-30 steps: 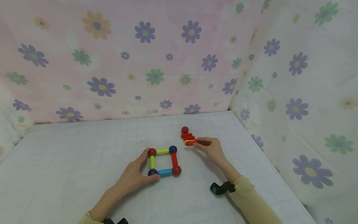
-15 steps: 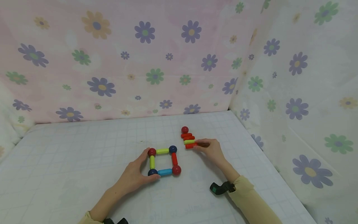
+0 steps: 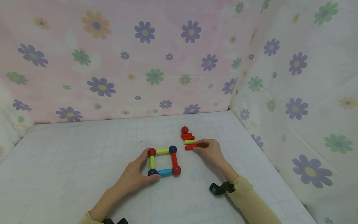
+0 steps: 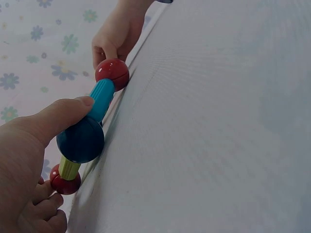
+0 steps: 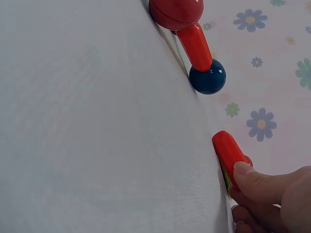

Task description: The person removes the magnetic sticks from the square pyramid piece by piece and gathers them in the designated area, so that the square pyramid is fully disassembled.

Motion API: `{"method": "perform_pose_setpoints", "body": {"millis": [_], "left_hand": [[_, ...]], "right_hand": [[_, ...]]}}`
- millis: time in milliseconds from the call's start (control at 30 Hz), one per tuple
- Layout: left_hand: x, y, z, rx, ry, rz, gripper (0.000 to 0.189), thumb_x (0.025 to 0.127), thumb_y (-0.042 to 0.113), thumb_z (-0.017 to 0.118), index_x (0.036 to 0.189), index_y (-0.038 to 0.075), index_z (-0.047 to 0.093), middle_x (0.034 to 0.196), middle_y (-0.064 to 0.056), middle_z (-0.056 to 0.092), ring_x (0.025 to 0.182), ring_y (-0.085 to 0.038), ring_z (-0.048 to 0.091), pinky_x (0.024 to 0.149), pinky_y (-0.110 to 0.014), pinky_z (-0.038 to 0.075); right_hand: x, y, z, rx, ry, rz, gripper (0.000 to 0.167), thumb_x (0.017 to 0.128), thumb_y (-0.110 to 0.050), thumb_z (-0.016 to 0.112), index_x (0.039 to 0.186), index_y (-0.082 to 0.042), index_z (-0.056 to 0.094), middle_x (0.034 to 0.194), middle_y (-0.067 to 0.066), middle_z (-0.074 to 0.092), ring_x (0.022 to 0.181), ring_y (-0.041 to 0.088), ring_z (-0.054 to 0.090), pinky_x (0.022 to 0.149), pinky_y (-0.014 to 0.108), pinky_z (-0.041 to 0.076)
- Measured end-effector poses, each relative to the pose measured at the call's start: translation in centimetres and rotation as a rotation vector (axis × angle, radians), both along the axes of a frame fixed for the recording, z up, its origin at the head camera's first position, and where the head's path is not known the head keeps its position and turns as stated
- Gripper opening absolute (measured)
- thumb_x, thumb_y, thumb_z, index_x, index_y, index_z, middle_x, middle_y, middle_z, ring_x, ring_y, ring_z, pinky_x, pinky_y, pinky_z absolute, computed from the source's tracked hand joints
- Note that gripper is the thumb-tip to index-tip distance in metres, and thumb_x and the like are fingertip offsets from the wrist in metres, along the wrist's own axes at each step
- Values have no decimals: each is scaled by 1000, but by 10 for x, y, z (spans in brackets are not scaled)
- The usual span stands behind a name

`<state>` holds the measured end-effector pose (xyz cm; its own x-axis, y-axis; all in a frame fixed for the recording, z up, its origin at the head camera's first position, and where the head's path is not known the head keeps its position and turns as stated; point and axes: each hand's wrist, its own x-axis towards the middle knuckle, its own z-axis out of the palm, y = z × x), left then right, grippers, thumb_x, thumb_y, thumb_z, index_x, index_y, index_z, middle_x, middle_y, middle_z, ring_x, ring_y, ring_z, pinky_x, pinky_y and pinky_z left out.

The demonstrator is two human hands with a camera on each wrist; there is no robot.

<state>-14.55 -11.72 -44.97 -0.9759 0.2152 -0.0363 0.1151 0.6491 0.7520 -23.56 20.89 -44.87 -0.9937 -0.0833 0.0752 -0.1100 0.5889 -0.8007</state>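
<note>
A square of magnetic rods and balls lies on the table: two yellow-green rods, a red rod (image 3: 174,159) and a blue rod (image 3: 165,172), joined by red and dark blue balls. My left hand (image 3: 133,175) holds its left side, thumb on the blue rod beside the dark blue ball (image 4: 80,140), fingers at the far red ball (image 3: 152,151). To the right, my right hand (image 3: 210,151) pinches the right end of a loose red rod (image 5: 227,148), thumb on top. A loose yellow-green rod (image 3: 189,142) lies just behind it, close to the index fingertip.
Two more red rods (image 3: 188,137) and a loose red ball (image 3: 185,129) lie in line behind the yellow-green rod. Flowered cloth (image 3: 167,62) stands along the back and right of the white table (image 3: 70,155). A black wrist device (image 3: 222,188) sits at the right cuff.
The red rod in my right hand has come slightly toward me, off the yellow-green rod it partly covered; a gap now shows between them. My left hand and the square stay put.
</note>
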Motion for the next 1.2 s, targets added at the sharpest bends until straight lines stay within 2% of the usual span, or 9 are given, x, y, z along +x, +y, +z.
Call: {"method": "perform_pose_setpoints", "body": {"millis": [200,467,967,1200], "left_hand": [[0,0,0,6,-1,-2,110,74,55,83,160,16,26,161,-9,35,148,-32,34,112,-56,39],[0,0,1,8,-1,-6,110,74,54,84,159,15,26,161,-9,35,148,-32,33,111,-56,40],[0,0,0,9,-5,-6,111,74,55,83,160,16,25,161,-9,35,148,-33,33,112,-57,39],[0,0,0,11,-7,-4,111,74,55,83,160,16,25,161,-9,35,148,-33,33,112,-57,39]], "right_hand": [[-1,0,-1,41,2,5,27,84,-18,81,110,-12,76,107,3,74,103,22,64,94,40,56],[-1,1,-2,33,18,15,24,84,-17,82,106,-11,77,105,4,74,103,22,65,94,41,55],[0,0,2,11,22,0,23,87,-15,79,109,-11,75,109,5,72,103,23,63,94,40,55],[2,-3,10,37,88,-3,23,87,-17,78,109,-10,75,109,7,73,103,25,61,90,37,52]]}}
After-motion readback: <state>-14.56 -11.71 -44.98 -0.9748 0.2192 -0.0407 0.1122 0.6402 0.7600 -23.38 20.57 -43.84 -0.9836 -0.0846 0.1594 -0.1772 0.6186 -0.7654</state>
